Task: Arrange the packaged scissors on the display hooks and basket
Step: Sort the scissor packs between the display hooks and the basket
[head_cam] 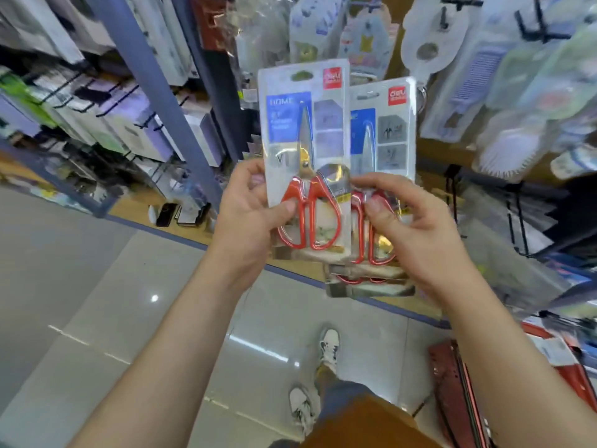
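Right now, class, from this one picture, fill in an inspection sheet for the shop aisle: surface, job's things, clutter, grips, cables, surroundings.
Surface: glossy tiled floor; no table in view.
Job's things: front scissors pack, upright, overlapping the rear scissors pack; more packs seem stacked beneath that one.
Clutter: small dark items on the shelf's base ledge, too blurred to name.
Grips: left hand pinches the front scissors pack's left side; right hand holds the rear scissors pack, thumb on its front.
Cables: nothing seen.
Surroundings: hung goods on black hooks; apparently a red basket at lower right.
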### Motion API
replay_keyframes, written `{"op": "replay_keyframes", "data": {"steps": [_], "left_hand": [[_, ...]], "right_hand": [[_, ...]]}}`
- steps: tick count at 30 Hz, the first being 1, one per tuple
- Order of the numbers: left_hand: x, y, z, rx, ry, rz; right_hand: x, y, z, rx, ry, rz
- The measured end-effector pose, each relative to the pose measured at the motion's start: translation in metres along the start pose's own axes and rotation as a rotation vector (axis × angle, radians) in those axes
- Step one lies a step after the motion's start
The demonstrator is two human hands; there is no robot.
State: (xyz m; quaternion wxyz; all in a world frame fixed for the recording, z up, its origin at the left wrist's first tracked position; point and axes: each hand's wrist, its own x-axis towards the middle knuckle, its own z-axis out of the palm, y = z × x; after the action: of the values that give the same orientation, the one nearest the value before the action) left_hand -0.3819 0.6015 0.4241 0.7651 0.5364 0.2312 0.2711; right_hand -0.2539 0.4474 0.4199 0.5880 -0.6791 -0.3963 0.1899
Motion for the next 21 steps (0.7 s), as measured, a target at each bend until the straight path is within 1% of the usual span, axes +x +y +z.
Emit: {"op": "replay_keyframes", "data": {"steps": [2, 5, 7, 9, 14, 16, 18, 21], "left_hand": [[0.016, 0.012, -0.005, 0.001, -0.021, 0.062], [0.036, 0.031, 0.002, -0.009, -0.099, 0.16], [0.056, 0.044, 0.012, -0.015, -0.147, 0.228], [0.074, 0.056, 0.022, -0.013, -0.172, 0.284], [0.122, 0.095, 0.029, -0.006, -0.239, 0.383], [0.146, 0.124, 0.029, -0.057, -0.266, 0.441], [0.171, 0.155, 0.03, -0.119, -0.258, 0.474], [0.202, 0.191, 0.037, -0.05, -0.265, 0.544]], "right_hand": [[0.018, -0.001, 0.003, -0.003, 0.038, -0.015], [0.043, -0.014, 0.002, 0.026, 0.097, -0.065], [0.062, -0.028, -0.001, 0.047, 0.081, -0.141], [0.081, -0.04, -0.002, 0.021, 0.05, -0.18], [0.126, -0.046, -0.007, -0.034, 0.061, -0.127], [0.137, -0.049, -0.007, -0.049, 0.054, -0.126], [0.146, -0.054, -0.003, -0.083, 0.056, -0.133], [0.157, -0.064, 0.005, -0.184, 0.104, -0.161]]}}
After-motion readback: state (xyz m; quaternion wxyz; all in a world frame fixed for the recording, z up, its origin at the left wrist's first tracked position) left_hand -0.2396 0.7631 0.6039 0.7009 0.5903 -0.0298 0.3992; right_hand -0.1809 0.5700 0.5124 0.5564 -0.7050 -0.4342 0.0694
